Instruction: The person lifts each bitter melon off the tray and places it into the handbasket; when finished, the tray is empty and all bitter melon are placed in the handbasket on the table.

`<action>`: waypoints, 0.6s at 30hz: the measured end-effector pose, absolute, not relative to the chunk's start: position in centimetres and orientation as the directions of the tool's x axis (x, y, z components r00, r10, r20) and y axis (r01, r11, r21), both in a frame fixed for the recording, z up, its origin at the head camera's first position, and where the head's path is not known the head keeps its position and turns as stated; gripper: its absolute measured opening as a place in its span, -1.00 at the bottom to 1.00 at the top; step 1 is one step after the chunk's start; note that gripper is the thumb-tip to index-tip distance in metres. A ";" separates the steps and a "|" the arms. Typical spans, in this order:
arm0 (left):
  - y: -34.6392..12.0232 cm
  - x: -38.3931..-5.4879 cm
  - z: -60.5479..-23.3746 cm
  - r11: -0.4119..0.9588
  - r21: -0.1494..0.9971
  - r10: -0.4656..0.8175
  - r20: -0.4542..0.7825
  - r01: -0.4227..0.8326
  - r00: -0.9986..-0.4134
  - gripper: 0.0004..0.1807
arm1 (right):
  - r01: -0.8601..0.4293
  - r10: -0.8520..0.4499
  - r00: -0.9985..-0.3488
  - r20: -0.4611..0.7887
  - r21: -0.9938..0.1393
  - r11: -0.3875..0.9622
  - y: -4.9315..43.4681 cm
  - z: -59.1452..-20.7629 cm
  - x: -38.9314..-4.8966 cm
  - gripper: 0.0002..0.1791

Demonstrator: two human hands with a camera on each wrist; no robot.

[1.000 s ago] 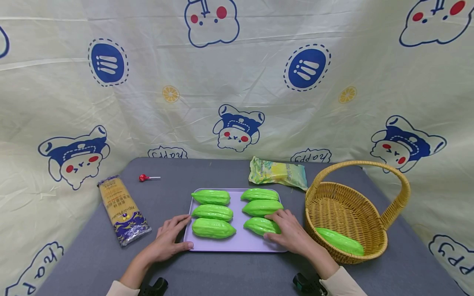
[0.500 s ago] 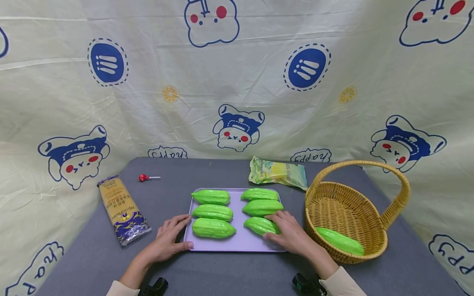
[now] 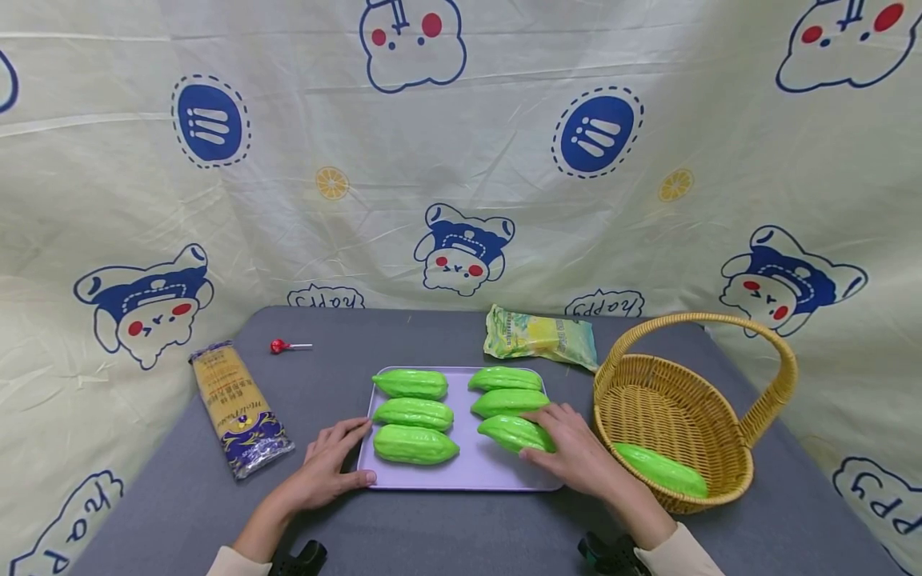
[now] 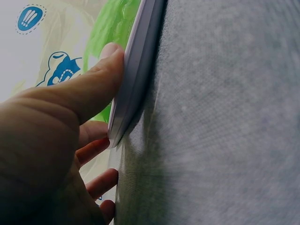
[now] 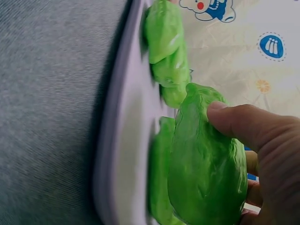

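Observation:
My right hand (image 3: 576, 450) grips a green bitter melon (image 3: 513, 433) at the near right of a lilac tray (image 3: 467, 472). In the right wrist view, the thumb lies on top of the held bitter melon (image 5: 201, 159), with fingers at its far side; it is lifted a little above the tray. Two more bitter melons stand behind it, and three form a column on the tray's left half. My left hand (image 3: 327, 466) rests against the tray's left edge, fingers spread. In the left wrist view, its thumb (image 4: 105, 75) touches the tray rim (image 4: 136, 70).
On the right stands a wicker basket (image 3: 670, 392) with a tall handle and one bitter melon (image 3: 663, 470) inside. Behind the tray lies a yellow-green packet (image 3: 540, 336). To the left are a noodle packet (image 3: 241, 410) and a red lollipop (image 3: 279, 346). A printed curtain hangs behind.
My right hand has moved slightly right and up, raising the near right bitter melon and tilting it. The left hand and the tray have not moved.

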State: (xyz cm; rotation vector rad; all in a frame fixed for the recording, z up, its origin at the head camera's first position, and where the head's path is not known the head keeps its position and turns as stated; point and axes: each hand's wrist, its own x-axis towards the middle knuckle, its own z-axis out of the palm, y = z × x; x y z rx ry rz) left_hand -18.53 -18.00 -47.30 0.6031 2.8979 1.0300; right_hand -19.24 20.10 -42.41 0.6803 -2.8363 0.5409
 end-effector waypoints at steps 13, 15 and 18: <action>-18.0 -18.6 -47.4 0.708 0.609 0.362 0.121 0.357 -0.924 -0.17 | -0.448 -0.356 -0.880 0.316 -0.301 0.842 21.3 -40.2 -18.2 -0.47; -18.0 -18.6 -47.4 0.707 0.612 0.362 0.118 0.354 -0.925 -0.17 | -0.451 -0.355 -0.877 0.325 -0.299 0.841 21.6 -39.9 -18.0 -0.47; -18.0 -18.6 -47.4 0.707 0.614 0.361 0.115 0.351 -0.926 -0.16 | -0.452 -0.352 -0.876 0.330 -0.303 0.839 22.2 -39.4 -17.8 -0.46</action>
